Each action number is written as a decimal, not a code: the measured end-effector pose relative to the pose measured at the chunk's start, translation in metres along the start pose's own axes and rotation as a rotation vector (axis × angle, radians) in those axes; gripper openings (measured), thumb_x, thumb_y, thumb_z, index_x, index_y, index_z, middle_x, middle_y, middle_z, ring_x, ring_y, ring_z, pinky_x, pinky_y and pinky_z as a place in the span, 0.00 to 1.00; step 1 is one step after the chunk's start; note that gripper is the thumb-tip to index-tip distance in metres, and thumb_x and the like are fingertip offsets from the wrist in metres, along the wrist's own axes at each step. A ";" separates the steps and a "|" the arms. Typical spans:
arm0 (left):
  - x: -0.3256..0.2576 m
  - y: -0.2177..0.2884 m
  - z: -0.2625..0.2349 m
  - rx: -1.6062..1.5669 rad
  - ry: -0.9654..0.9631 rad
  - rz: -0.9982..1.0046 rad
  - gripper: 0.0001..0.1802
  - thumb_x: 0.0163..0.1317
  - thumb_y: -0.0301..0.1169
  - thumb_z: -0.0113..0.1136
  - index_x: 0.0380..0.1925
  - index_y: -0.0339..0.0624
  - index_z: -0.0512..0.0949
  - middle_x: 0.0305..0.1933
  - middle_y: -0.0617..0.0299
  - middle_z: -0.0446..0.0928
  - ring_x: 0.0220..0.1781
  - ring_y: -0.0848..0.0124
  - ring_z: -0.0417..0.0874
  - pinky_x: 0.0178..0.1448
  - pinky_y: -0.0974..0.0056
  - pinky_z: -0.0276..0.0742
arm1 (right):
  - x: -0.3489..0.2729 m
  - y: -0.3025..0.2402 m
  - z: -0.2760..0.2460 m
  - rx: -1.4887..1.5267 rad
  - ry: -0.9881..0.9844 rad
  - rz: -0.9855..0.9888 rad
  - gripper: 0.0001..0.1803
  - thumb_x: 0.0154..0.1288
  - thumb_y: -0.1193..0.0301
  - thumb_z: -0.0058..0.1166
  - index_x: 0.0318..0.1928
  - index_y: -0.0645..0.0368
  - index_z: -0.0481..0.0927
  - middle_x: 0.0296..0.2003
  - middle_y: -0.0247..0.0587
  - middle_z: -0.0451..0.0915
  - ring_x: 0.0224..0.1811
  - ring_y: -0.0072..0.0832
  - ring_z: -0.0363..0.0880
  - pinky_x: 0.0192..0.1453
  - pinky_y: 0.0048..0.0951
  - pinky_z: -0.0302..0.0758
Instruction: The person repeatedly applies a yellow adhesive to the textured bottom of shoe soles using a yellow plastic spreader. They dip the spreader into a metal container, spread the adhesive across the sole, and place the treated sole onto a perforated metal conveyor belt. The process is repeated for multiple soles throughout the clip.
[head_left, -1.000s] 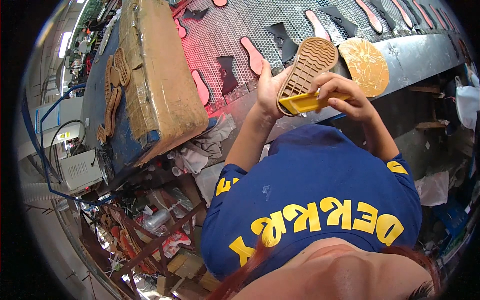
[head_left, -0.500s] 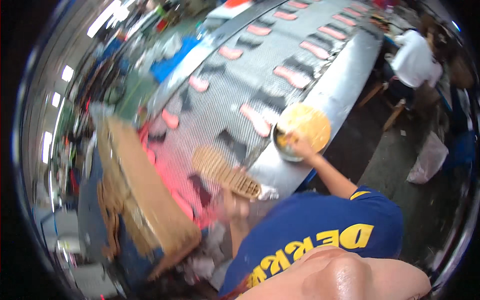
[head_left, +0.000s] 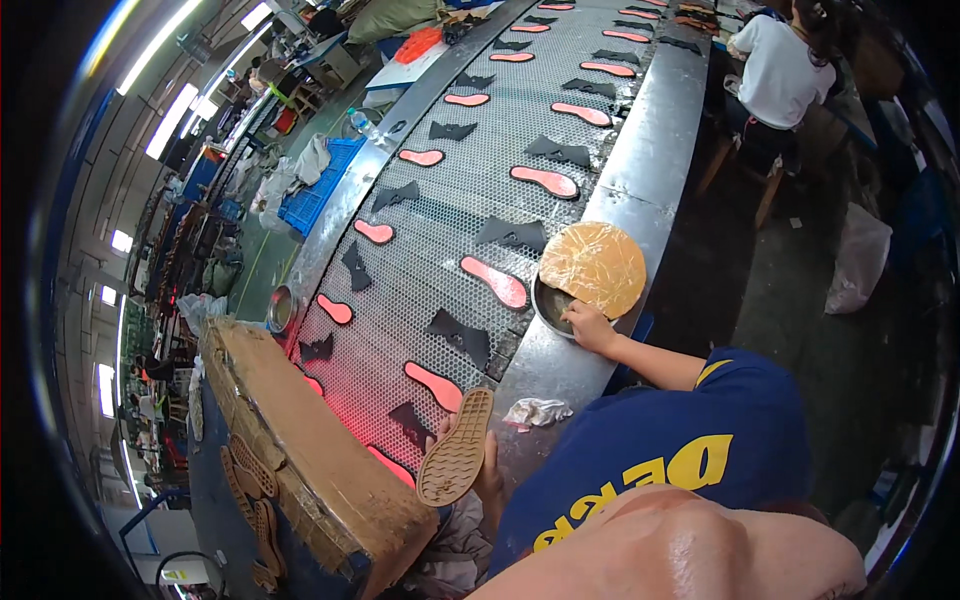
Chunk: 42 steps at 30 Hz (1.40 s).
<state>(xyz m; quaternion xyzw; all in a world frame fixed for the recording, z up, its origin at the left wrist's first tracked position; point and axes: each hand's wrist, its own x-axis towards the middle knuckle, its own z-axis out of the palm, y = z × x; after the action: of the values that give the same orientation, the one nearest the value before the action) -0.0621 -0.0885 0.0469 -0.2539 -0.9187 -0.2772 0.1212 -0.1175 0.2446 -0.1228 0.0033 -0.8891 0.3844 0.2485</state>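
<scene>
My left hand [head_left: 490, 478] grips a tan shoe sole [head_left: 455, 450], its ribbed tread facing up, over the near end of a mesh conveyor belt [head_left: 400, 285]. The fingers show at both sides of the sole. At the belt's right edge my right hand [head_left: 592, 328] reaches into a round metal bowl [head_left: 545, 318]. Its fingers are curled together; whatever they hold is hidden. A round yellowish cover [head_left: 595, 268] lies partly across the bowl. Pink sole-shaped pieces [head_left: 433, 384] with dark rims and black cut pieces [head_left: 458, 337] lie in rows along the belt.
A worn cardboard box [head_left: 310, 440] stands left of the belt, with several tan soles [head_left: 265, 530] beside it. Crumpled white tissue [head_left: 538, 411] rests on the metal edge [head_left: 650, 160]. Another person in white [head_left: 785, 70] sits at the far right. A blue crate [head_left: 320, 185] is beyond the belt's left side.
The sole in my left hand has moved nearer to me and turned more upright. My right hand stays at the bowl, slightly lower. The view is sharper and has shifted a little.
</scene>
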 end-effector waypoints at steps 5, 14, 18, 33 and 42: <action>0.000 0.009 0.006 -0.796 0.276 -0.193 0.39 0.55 0.24 0.61 0.67 0.33 0.56 0.69 0.51 0.62 0.72 0.60 0.59 0.77 0.56 0.46 | 0.009 0.028 -0.001 0.288 -0.124 0.148 0.07 0.54 0.77 0.57 0.35 0.58 0.84 0.35 0.43 0.80 0.40 0.38 0.79 0.46 0.32 0.75; 0.037 0.045 -0.028 -0.632 0.464 -0.017 0.41 0.51 0.26 0.62 0.66 0.36 0.56 0.70 0.52 0.60 0.72 0.63 0.60 0.77 0.58 0.50 | 0.063 -0.051 -0.038 1.176 0.213 0.528 0.18 0.73 0.60 0.51 0.45 0.66 0.79 0.33 0.37 0.81 0.31 0.22 0.79 0.42 0.24 0.75; 0.052 0.054 -0.024 -0.611 0.495 0.072 0.42 0.49 0.27 0.62 0.66 0.37 0.56 0.70 0.52 0.60 0.73 0.64 0.60 0.77 0.59 0.52 | 0.079 -0.145 -0.086 0.950 0.237 0.044 0.19 0.71 0.60 0.53 0.45 0.67 0.79 0.42 0.45 0.80 0.40 0.30 0.80 0.48 0.28 0.75; 0.052 0.073 -0.033 -0.747 0.371 0.090 0.53 0.48 0.30 0.68 0.68 0.52 0.42 0.71 0.58 0.54 0.77 0.67 0.52 0.80 0.60 0.49 | 0.085 -0.224 -0.101 0.559 0.070 -0.388 0.17 0.61 0.64 0.64 0.42 0.66 0.80 0.42 0.48 0.80 0.43 0.35 0.81 0.47 0.31 0.77; 0.055 0.081 -0.044 -0.051 0.075 -0.129 0.44 0.53 0.45 0.61 0.70 0.53 0.57 0.72 0.60 0.60 0.74 0.73 0.56 0.77 0.63 0.42 | 0.082 -0.227 -0.102 0.538 0.037 -0.480 0.20 0.60 0.60 0.64 0.42 0.66 0.81 0.41 0.48 0.80 0.41 0.36 0.82 0.44 0.31 0.79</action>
<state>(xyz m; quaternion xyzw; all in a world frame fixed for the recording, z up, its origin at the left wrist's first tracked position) -0.0614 -0.0340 0.1394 -0.1868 -0.9206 -0.3169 0.1310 -0.1002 0.1703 0.1277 0.2702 -0.7254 0.5355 0.3378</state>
